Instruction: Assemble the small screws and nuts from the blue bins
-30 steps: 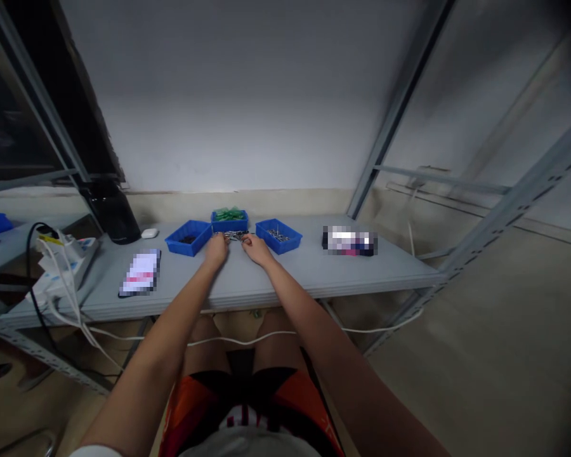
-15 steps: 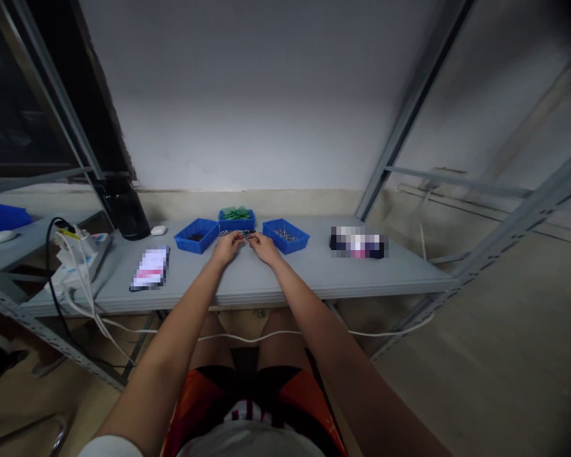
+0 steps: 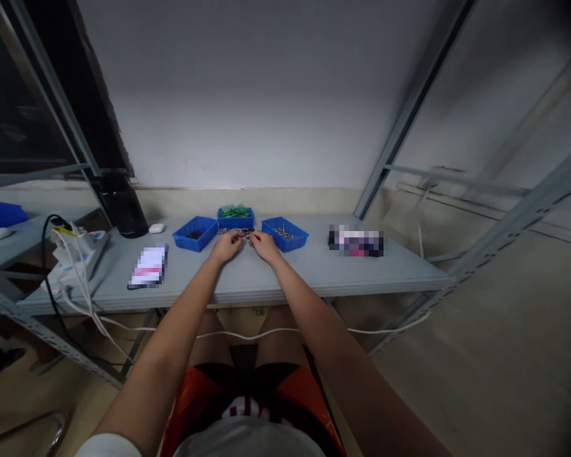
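Taking clock directions from our hands, at nine o'clock we have a white plastic power strip (image 3: 78,259) with plugs and cables, near the left end of the grey bench (image 3: 309,270). A black cylindrical bottle (image 3: 125,208) stands at ten; a flat, dark-edged slab (image 3: 148,266), its face blurred, lies towards eight. A small white rounded case (image 3: 157,228) sits just beside the bottle. Between nine and ten is an open blue plastic tray (image 3: 184,242) holding dark pieces (image 3: 195,235).

Our left hand (image 3: 228,246) has a narrow grip, fingertips pinching a small silvery piece (image 3: 246,238) just above the bench. At twelve, a blue tray of green pieces (image 3: 236,223) stands behind a strip of shiny metal parts (image 3: 235,231). Our right hand (image 3: 264,246) meets the silvery piece from the right, its grip narrow too; we cannot tell whether it closes on it.

Between two and three, a blue tray of slender metal pins (image 3: 295,242) sits beside our right hand. Well apart at three lies a dark bundle (image 3: 356,242), mostly blurred.
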Demonstrator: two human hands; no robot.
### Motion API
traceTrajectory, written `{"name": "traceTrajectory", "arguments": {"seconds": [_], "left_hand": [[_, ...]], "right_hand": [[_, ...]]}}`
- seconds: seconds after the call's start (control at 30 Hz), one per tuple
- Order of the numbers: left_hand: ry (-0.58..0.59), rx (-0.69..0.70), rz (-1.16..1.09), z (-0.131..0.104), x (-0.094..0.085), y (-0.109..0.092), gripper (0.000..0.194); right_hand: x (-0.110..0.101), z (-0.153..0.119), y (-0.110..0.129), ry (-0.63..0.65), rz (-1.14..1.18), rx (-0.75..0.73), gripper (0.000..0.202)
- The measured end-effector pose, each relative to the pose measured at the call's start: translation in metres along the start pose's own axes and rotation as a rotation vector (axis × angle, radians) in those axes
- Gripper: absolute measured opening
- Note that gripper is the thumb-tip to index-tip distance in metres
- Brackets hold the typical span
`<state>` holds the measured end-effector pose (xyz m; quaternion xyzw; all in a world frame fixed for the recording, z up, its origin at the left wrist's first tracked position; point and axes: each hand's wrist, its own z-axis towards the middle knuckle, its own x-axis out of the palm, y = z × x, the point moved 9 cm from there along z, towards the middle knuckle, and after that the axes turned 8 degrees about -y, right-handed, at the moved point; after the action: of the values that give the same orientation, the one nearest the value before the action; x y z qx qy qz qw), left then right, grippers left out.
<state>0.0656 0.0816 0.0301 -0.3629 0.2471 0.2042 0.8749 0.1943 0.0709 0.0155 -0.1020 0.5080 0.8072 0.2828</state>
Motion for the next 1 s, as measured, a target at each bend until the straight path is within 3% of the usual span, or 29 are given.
{"name": "traceTrajectory", "arguments": {"seconds": [0.5, 1.0], "left_hand": [[-0.054, -0.038, 0.004, 0.0016, -0.0067, 0.0003, 0.018], [-0.035, -0.034, 0.034, 0.0017, -0.0056, 0.0025, 0.016]], "right_hand": [[-0.0031, 0.0002, 0.0004, -0.051, 0.035, -0.016, 0.019], [-0.0025, 0.0004, 0.0033, -0.048, 0.019, -0.044, 0.016]]}}
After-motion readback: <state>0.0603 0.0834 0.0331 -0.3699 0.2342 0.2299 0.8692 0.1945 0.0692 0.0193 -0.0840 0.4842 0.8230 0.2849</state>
